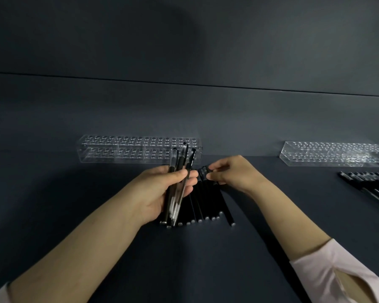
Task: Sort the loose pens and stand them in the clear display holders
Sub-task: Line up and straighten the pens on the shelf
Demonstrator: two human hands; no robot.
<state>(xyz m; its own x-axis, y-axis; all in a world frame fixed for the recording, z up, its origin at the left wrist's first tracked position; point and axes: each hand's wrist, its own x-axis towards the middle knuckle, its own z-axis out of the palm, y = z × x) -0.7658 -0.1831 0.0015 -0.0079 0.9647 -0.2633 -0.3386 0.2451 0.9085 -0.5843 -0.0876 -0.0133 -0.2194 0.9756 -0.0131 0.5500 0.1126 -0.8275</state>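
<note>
while the left hand [173, 189] grips a bundle of pens [177, 182] upright, the right hand [230, 171] pinches caps in the pile of black pens [206, 202] between them; a loosened fist could spill pens before the far clear holder [138, 149].
</note>
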